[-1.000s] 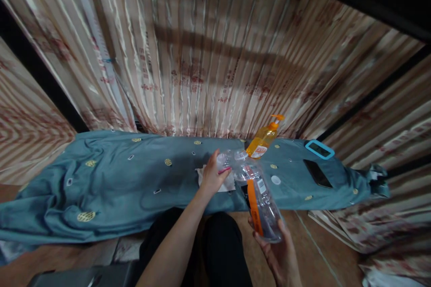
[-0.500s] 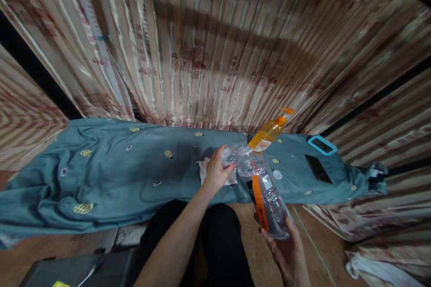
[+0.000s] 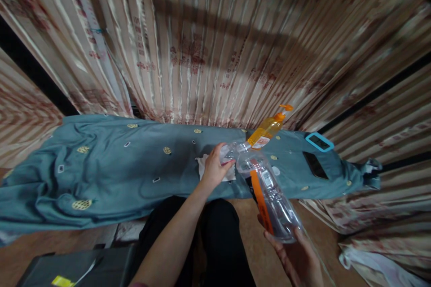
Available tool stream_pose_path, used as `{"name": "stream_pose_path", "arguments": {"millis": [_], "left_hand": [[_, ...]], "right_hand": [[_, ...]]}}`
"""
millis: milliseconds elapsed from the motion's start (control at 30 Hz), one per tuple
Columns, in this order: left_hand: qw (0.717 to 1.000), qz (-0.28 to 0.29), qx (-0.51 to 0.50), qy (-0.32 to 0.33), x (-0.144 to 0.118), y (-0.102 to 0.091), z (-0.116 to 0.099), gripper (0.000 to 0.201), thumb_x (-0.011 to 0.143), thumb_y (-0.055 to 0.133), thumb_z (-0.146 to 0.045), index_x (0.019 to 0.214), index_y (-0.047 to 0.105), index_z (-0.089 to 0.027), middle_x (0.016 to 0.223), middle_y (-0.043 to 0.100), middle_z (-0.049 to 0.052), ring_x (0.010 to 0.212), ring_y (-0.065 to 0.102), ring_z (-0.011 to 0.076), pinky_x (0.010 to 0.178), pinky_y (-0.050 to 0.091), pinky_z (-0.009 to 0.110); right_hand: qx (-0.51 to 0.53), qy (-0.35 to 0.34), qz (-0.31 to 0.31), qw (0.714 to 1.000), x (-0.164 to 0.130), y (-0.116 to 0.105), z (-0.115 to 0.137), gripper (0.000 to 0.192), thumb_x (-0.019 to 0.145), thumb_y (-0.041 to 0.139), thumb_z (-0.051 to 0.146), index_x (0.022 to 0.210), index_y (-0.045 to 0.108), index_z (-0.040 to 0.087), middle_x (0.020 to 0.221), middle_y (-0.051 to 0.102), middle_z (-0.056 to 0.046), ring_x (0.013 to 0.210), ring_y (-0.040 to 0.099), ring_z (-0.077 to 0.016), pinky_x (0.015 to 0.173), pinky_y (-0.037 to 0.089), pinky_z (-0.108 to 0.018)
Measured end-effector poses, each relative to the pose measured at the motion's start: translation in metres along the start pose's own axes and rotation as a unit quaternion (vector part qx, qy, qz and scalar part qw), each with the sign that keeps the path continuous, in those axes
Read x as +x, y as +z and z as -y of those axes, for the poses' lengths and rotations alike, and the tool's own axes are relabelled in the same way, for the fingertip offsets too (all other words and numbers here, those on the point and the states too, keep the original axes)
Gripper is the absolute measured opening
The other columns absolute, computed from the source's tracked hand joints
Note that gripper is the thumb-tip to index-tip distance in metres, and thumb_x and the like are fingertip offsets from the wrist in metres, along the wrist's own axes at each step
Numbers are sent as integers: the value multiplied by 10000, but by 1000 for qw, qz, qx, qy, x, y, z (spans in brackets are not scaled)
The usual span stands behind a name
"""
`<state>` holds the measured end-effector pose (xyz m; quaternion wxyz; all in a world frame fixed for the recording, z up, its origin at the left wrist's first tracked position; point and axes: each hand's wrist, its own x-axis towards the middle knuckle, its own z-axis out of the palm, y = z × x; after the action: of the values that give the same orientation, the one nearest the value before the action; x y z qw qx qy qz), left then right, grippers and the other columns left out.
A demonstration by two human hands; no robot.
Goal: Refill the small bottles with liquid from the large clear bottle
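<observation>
My right hand (image 3: 296, 255) holds a clear plastic bottle (image 3: 267, 193) with an orange label by its base, tilted with its neck pointing up and left. My left hand (image 3: 215, 168) grips a small clear container (image 3: 228, 152) right at the bottle's mouth, over a white tissue (image 3: 204, 166) lying on the blue-grey cloth (image 3: 111, 175). An orange pump bottle (image 3: 267, 130) stands just behind the two hands.
A small white cap (image 3: 276, 171) lies on the cloth beside the clear bottle. A black phone (image 3: 314, 165) and a blue-framed device (image 3: 319, 141) lie at the right end. Striped curtains (image 3: 208, 45) hang behind. A dark case (image 3: 67, 269) sits at the lower left.
The clear bottle has tipped a little flatter and its base has moved right with my right hand. My left hand has stayed at the bottle's mouth. The view has shifted slightly.
</observation>
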<state>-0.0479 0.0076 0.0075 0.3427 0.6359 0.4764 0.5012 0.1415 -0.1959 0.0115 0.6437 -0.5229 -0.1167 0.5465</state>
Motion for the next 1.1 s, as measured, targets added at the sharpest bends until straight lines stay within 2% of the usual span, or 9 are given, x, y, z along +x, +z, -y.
{"name": "stream_pose_path", "arguments": {"millis": [167,400,500,600,700,800,933,1033,1100], "left_hand": [[1000,6,-19,-5,0,-3,-2,527,710,755,-138,1201,575,-206,1222,671,82,1145,634,252,1017,486,391],[999,9,-32,-30,2,-5,-6,532,688,783,-147,1180,585,-183,1210,679,96,1149,635,269,1012,474,394],[999,9,-39,-35,2,-5,-6,533,683,784,-143,1176,588,-187,1201,686,90,1132,640,265,1002,478,392],[998,5,-51,-34,2,-4,-5,539,673,785,-140,1174,595,-199,1211,685,82,1140,636,262,1005,477,390],[998,3,-62,-33,2,-4,-3,546,662,781,-126,1172,603,-201,1220,682,78,1144,633,257,1019,472,389],[997,6,-69,-37,3,-3,-1,555,652,777,-120,1173,608,-202,1213,685,69,1139,636,253,1022,475,386],[996,9,-81,-37,3,-2,1,553,652,763,-117,1177,613,-207,1174,696,55,1101,653,249,1001,494,384],[995,12,-88,-35,2,-2,1,548,654,751,-108,1178,615,-193,1162,698,62,1093,657,251,999,495,382],[995,13,-88,-37,2,-2,0,552,651,748,-99,1178,614,-192,1173,695,64,1109,650,253,1006,489,379]], "right_hand": [[-32,-37,3,999,-9,2,-3,553,716,771,438,1240,649,307,1272,674,-120,1152,646,-355,992,462,-621],[-64,-58,9,996,-21,7,-3,780,660,827,412,1369,525,293,1157,724,-136,1098,672,-373,1022,415,-639],[-86,-68,2,994,-24,6,-2,848,625,840,438,1386,503,274,1191,706,-163,1105,665,-388,1026,409,-629],[-111,-77,-12,991,-25,4,-1,894,578,862,439,1380,502,275,1205,697,-175,1080,673,-397,1002,428,-626],[-127,-88,-33,987,-24,1,-1,875,540,879,443,1323,536,255,1117,729,-168,1016,696,-393,937,476,-620],[-133,-101,-47,985,-22,-4,-4,837,520,886,462,1266,558,270,1034,752,-134,939,716,-367,872,517,-588],[-143,-120,-55,981,-20,-10,-6,836,513,889,456,1260,560,273,1020,750,-111,857,718,-322,782,557,-518],[-155,-133,-61,977,-20,-14,-6,865,499,899,439,1274,564,248,986,743,-100,823,705,-306,758,560,-506],[-162,-142,-64,974,-20,-16,-6,811,506,903,413,1236,585,257,975,741,-77,820,700,-296,752,561,-497]]}}
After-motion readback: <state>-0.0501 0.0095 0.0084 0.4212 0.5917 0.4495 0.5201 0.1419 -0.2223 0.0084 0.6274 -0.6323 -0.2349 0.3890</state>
